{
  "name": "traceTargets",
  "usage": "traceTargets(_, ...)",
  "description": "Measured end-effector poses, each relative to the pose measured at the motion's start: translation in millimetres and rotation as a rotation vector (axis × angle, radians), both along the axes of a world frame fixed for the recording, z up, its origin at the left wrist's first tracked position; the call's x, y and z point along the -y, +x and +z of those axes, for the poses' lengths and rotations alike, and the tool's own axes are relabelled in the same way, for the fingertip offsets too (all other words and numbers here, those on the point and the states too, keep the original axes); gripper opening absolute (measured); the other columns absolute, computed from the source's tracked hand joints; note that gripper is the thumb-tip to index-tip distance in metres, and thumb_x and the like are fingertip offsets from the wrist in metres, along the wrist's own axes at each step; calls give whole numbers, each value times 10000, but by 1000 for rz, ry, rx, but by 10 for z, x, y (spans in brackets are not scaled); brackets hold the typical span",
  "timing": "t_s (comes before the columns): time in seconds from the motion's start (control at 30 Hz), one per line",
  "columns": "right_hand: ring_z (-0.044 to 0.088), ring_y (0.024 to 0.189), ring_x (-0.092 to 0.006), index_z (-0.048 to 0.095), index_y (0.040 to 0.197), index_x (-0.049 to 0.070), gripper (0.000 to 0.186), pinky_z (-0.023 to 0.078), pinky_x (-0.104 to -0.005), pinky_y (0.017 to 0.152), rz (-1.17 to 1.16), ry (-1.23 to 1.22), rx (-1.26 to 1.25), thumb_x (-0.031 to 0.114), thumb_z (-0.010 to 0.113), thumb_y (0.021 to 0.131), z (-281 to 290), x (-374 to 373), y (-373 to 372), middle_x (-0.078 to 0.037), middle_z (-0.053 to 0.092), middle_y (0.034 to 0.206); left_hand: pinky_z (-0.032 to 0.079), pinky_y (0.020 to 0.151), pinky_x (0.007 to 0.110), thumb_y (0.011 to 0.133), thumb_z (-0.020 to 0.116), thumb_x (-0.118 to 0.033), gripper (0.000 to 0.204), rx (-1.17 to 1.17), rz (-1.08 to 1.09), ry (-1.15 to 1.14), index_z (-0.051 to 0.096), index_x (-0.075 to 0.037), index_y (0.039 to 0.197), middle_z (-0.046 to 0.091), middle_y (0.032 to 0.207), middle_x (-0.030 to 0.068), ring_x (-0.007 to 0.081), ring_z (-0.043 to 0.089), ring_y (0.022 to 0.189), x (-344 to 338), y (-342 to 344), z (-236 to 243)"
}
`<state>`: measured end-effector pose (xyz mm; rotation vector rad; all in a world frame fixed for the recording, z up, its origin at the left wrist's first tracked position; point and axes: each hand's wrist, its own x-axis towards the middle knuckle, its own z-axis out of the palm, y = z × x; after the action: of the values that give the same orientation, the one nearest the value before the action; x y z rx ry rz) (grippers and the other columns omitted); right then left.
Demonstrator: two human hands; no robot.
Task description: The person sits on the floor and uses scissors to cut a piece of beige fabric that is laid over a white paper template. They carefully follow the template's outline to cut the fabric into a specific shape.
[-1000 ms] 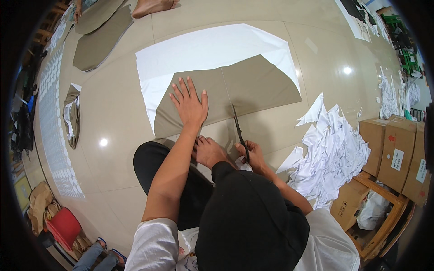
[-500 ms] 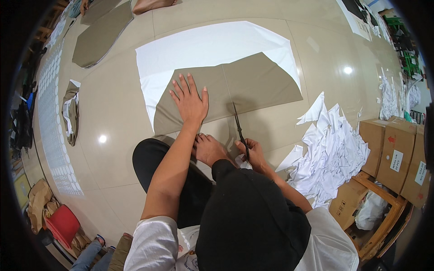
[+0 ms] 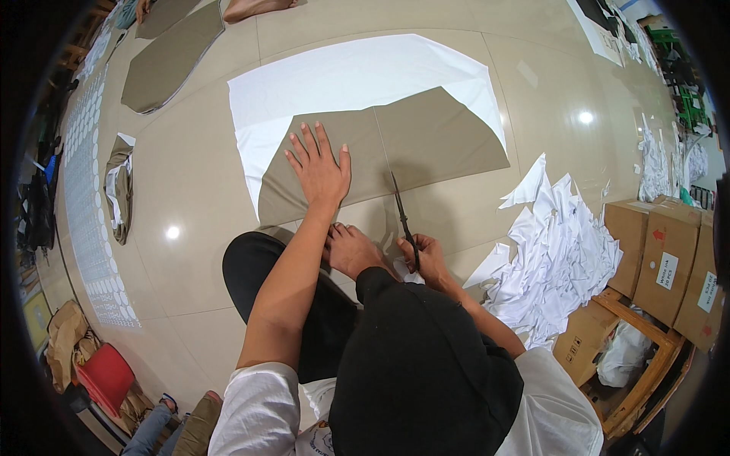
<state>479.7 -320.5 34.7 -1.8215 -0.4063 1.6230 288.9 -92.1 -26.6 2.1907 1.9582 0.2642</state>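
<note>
An olive-khaki fabric piece [image 3: 433, 137] lies over a larger white sheet [image 3: 357, 68] on the floor, with a thin line running down its middle. My left hand [image 3: 319, 171] rests flat on its left half, fingers spread. My right hand [image 3: 424, 258] grips black scissors [image 3: 404, 222], whose long blades reach over the fabric's lower edge at the bottom of that line. Whether the blades are parted is hard to tell. My bare foot [image 3: 353, 251] is just below my left hand, beside my dark-clothed knee [image 3: 251, 270].
A pile of white scraps [image 3: 551, 273] lies right, beside cardboard boxes [image 3: 658, 281] and a wooden frame [image 3: 654, 365]. Further khaki pieces [image 3: 163, 64] and a perforated white sheet [image 3: 84, 182] lie left. Another person's foot [image 3: 258, 9] shows at top; other people's legs [image 3: 152, 429] at lower left.
Both hands and the scissors have stayed nearly in place, the fabric appearing very slightly higher in view. At lower left, a second, olive-trousered leg has come into view since one second ago.
</note>
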Motion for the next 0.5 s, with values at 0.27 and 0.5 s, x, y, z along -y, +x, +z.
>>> traceTargets(0.27,524,501,-81,634,803,67,382,381,-273,473,-4,22,-13,320,833,1008,-23,24,-8,1,602,612,6,1362,664,1142,406,-546,823,11,-2,-5,228,-66,1786,133,1862,224,487,30,1712,2,-1,12)
traceTargets(0.5,525,492,-82,634,800,63,380,389,-274,463,18,13,10,311,829,1011,-71,76,4,-2,606,609,1,1360,667,1143,404,-542,826,6,-4,-11,217,-60,1787,129,1862,226,488,27,1712,2,-4,29)
